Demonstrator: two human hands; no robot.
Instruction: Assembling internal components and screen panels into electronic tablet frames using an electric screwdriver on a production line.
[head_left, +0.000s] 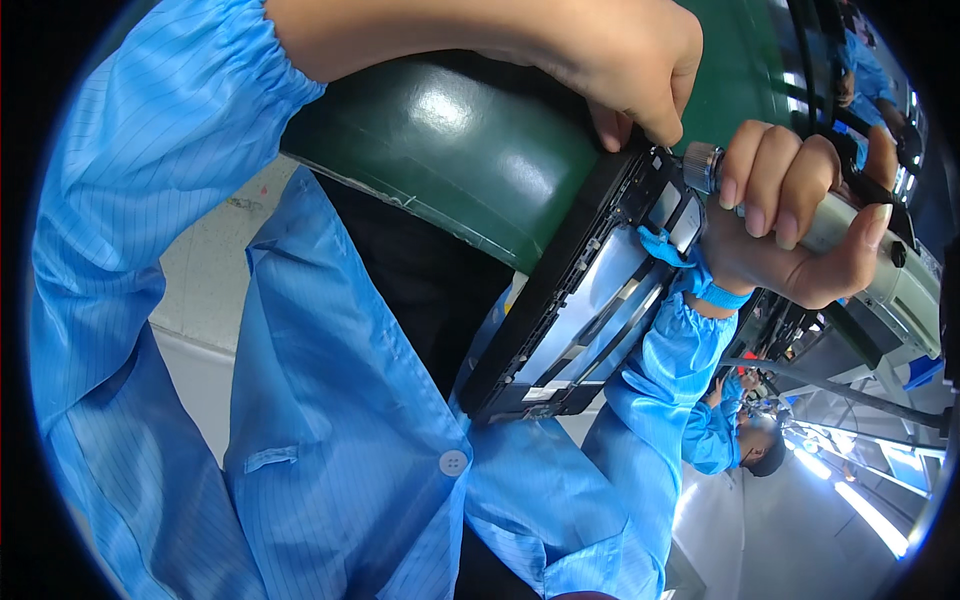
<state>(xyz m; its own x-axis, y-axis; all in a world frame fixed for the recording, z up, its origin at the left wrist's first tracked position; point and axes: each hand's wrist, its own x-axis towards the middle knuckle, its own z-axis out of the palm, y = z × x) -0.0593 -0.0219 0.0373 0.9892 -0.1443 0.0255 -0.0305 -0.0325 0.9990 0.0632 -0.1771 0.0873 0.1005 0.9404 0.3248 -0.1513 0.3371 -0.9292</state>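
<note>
Pinching a device (596,312) occupies the left hand (645,75), gripping a tool (702,166) the right hand (790,215).

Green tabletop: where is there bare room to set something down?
The widest bare patch of green tabletop lies between the left forearm, the near edge and the black-framed device. More green shows beyond the left hand. It is crowded at the device's far end, beside the knurled knob and right hand.

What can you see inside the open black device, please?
Inside the black device are silver panels and narrow dark strips. The blue wrist strap crosses its upper part, so whatever lies directly beneath that cannot be seen.
</note>
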